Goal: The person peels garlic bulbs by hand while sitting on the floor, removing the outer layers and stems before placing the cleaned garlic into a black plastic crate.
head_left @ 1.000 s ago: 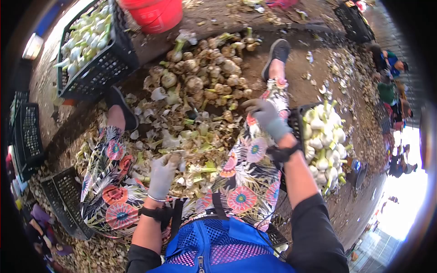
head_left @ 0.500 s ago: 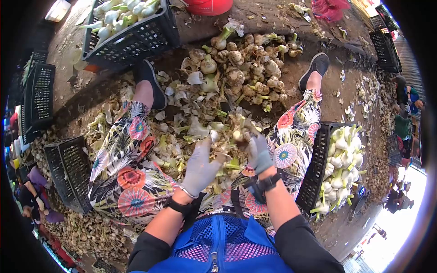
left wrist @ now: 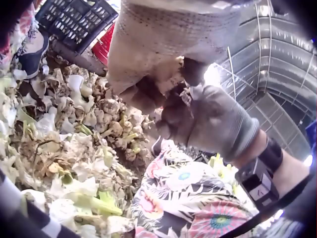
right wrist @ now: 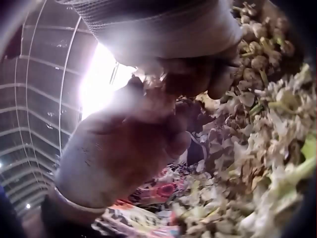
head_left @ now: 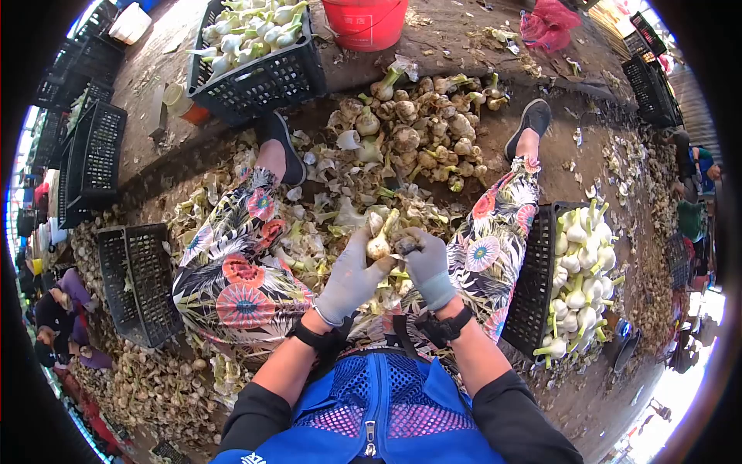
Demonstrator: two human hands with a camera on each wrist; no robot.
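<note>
Left hand and right hand gloved in pale grey; garlic bulb cream with a yellowish stalk. Trousers black and white, patterned with coral and pink flowers. Near, a bright blue vest; far, a red bucket.

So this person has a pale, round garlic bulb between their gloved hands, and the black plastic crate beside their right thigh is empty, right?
Not empty: the head view shows the black plastic crate heaped with white, green-stemmed garlic bulbs. The rest holds.
</note>
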